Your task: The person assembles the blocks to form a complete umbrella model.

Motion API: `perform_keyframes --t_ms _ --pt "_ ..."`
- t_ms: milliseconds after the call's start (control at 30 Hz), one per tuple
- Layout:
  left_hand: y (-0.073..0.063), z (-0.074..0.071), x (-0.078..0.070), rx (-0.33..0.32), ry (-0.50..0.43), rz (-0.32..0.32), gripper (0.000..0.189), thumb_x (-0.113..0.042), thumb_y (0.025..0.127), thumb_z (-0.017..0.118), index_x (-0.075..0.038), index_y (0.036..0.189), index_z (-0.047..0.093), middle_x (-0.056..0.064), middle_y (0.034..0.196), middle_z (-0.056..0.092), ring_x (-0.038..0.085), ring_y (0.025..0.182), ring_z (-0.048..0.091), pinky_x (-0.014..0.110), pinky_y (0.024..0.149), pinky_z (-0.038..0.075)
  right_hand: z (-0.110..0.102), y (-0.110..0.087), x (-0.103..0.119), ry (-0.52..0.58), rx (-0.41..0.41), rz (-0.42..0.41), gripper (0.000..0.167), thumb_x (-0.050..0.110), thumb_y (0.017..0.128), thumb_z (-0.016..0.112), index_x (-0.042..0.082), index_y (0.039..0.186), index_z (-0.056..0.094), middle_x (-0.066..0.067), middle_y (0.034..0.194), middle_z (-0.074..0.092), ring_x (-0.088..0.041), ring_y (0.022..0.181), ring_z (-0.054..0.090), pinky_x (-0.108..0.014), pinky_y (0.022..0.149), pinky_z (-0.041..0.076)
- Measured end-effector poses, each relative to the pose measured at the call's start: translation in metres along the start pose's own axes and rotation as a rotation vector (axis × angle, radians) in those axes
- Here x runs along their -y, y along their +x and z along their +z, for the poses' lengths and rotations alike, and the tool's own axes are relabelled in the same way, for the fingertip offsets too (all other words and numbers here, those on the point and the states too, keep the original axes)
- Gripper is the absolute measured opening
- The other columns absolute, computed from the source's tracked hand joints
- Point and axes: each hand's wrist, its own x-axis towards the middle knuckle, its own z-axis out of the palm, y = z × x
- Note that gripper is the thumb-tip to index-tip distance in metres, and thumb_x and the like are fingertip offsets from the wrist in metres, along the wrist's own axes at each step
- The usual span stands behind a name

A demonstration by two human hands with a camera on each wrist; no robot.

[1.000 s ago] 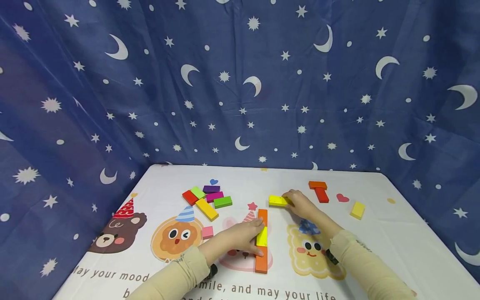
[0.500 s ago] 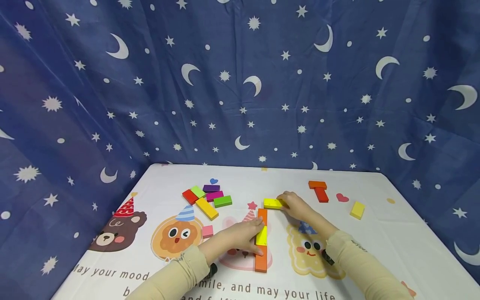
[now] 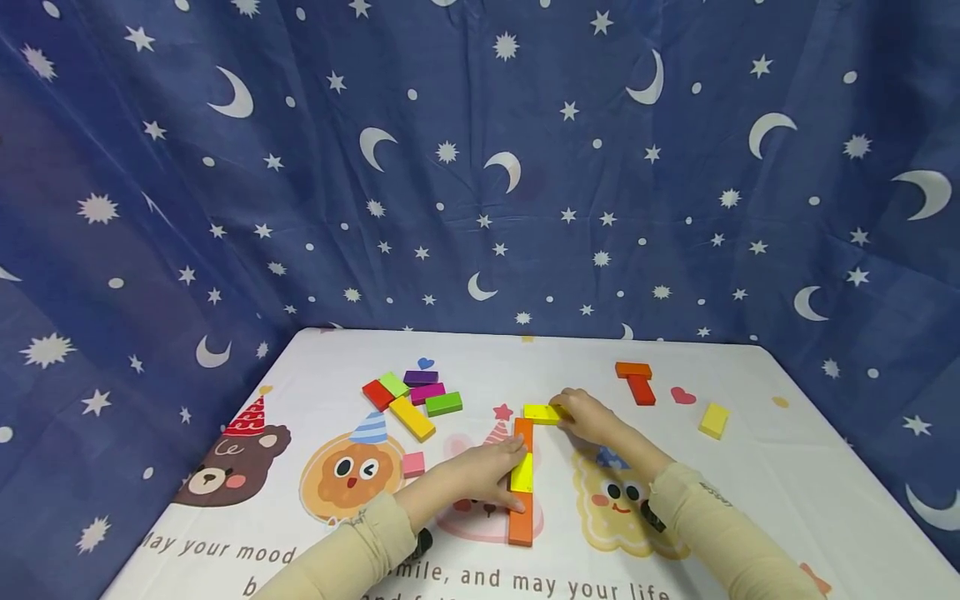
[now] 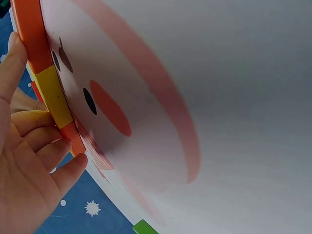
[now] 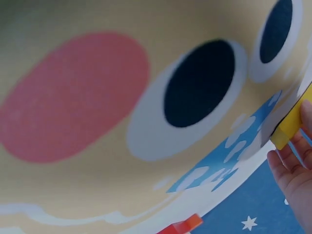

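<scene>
Cartoon-printed tablecloth, starry curtain; right hand pinches yellow block; left hand relaxed.

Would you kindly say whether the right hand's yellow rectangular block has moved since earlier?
Yes, the yellow block moved left, toward the printed pink star.

Left hand nearer, thumb apart, right hand farther forward, pinching

Three-block column: against your left hand, on its right. Crosswise block: by the column's far end, left of your right hand. Block cluster: beyond and left of your left hand. Block pair: beyond, right of your right hand; lone block: farther right.
</scene>
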Motion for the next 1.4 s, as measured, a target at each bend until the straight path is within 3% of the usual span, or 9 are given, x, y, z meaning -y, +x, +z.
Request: perform_keyframes --t_ms 567,1067,1233,1400 --pt "-0.001 0.001 0.001 0.003 -0.014 -0.023 0.084 -0.053 0.078 0.069 -0.013 0.145 0.038 0.002 0.154 0.032 0.013 0.142 0.03 0.032 0.113 0.032 0.0 0.0 0.003 -0.035 0.026 -0.019 0.028 0.002 0.08 0.072 -0.002 0.107 0.065 -0.01 0.093 0.065 -0.016 0.081 0.057 -0.034 0.082 0.054" --pt "0.001 0.003 0.002 0.003 -0.006 -0.002 0.085 -0.052 0.078 0.069 -0.011 0.145 0.037 0.004 0.154 0.03 0.013 0.142 0.029 0.032 0.114 0.03 -0.005 -0.005 0.006 -0.01 0.073 0.027 0.037 0.009 0.081 0.072 -0.001 0.115 0.063 -0.012 0.103 0.066 -0.018 0.086 0.06 -0.037 0.088 0.054" --pt "0.001 0.005 0.003 0.003 -0.012 0.006 0.085 -0.053 0.078 0.068 -0.012 0.145 0.037 0.003 0.154 0.03 0.013 0.142 0.029 0.032 0.114 0.03 -0.006 -0.01 0.007 0.02 0.056 -0.016 0.035 0.008 0.083 0.07 0.0 0.116 0.063 -0.014 0.113 0.066 -0.026 0.1 0.063 -0.041 0.092 0.051" --pt "0.001 0.004 0.005 0.0 -0.017 0.004 0.085 -0.054 0.078 0.068 -0.012 0.145 0.037 0.003 0.155 0.029 0.013 0.142 0.028 0.033 0.114 0.031 -0.009 -0.011 0.01 0.033 0.102 -0.122 0.035 0.011 0.088 0.064 0.001 0.122 0.06 -0.016 0.129 0.059 -0.033 0.122 0.054 -0.045 0.1 0.045"
